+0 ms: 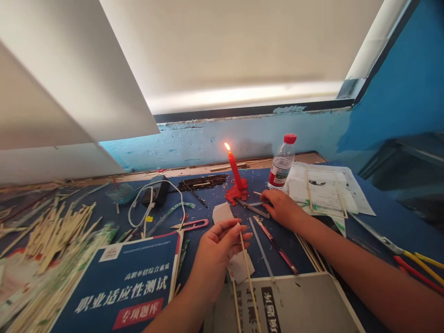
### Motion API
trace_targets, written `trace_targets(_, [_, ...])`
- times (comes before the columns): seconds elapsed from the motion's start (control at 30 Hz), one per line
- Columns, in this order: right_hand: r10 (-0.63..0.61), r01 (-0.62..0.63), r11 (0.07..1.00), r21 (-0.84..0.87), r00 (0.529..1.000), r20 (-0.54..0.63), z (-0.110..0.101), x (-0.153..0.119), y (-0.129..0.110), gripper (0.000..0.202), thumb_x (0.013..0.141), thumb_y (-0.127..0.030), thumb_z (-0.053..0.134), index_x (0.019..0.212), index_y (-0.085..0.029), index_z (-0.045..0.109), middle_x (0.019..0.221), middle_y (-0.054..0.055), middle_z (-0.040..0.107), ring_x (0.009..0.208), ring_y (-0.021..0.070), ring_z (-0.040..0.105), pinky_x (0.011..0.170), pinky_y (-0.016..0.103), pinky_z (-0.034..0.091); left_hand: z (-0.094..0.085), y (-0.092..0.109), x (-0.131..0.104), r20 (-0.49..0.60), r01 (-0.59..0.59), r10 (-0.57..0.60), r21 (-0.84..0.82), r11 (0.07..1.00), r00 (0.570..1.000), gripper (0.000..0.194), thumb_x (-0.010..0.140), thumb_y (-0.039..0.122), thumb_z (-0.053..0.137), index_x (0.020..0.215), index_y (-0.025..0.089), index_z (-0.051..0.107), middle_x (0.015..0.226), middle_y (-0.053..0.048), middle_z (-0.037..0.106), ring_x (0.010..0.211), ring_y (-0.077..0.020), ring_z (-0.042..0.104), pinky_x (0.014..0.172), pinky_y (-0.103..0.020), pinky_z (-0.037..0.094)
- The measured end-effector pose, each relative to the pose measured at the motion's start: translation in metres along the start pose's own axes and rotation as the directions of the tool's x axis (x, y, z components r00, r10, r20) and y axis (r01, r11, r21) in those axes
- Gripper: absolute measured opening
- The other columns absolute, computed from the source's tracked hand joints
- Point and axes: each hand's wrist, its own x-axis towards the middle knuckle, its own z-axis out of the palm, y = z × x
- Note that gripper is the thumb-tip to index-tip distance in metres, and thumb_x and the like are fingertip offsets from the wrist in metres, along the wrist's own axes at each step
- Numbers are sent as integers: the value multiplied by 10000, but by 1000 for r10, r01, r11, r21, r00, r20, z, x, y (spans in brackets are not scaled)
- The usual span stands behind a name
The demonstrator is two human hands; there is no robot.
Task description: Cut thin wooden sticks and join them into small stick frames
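My left hand [222,247] is closed, its thumb and fingers pinching a thin wooden stick [248,273] that slants down toward me. A second thin stick [236,305] runs beside it over the grey book. My right hand [280,208] reaches to the foot of the water bottle [281,162]. A short pale stick tip [257,193] pokes out from its closed fingers; the rest of it is hidden. Close to that hand stands a lit red candle [235,171], slightly tilted in a lump of red wax [237,190]. Dark metal tweezers [252,208] lie below the right fingers.
Pink scissors [194,225], a pink craft knife [275,245] and a clear strip [261,247] lie between the hands. At left are a blue book [114,286], a white cable [130,210] and piled sticks [58,226]. Papers [350,185] and pliers [391,245] are at right.
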Motion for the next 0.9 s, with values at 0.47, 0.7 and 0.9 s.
trace_targets(0.47, [-247, 264, 952, 155, 961, -124, -30, -25, -32, 77, 956, -120, 588, 966, -195, 597, 914, 38, 666, 836, 185, 642, 778, 317, 523, 2, 2, 1, -32, -5, 5, 15, 1000, 999, 239, 844, 130, 774, 1076, 101, 725, 899, -119, 801, 740, -192, 781, 725, -298, 650])
trace_targets(0.7, [-328, 356, 909, 216, 932, -157, -37, -30, -39, 115, 940, -101, 609, 974, -207, 583, 901, 28, 629, 812, 172, 623, 768, 296, 512, 3, -2, 5, -62, 11, -10, 23, 1000, 998, 159, 824, 174, 821, 951, 108, 751, 829, -97, 805, 735, -180, 783, 719, -262, 648])
trace_targets(0.9, [-336, 368, 901, 229, 927, -165, -35, -31, -38, 147, 928, -71, 599, 975, -209, 587, 902, 33, 616, 821, 179, 608, 769, 303, 516, 2, -1, 5, -70, 31, -28, 42, 999, 997, 217, 812, 251, 846, 947, 102, 766, 813, -104, 807, 698, -165, 766, 710, -253, 643])
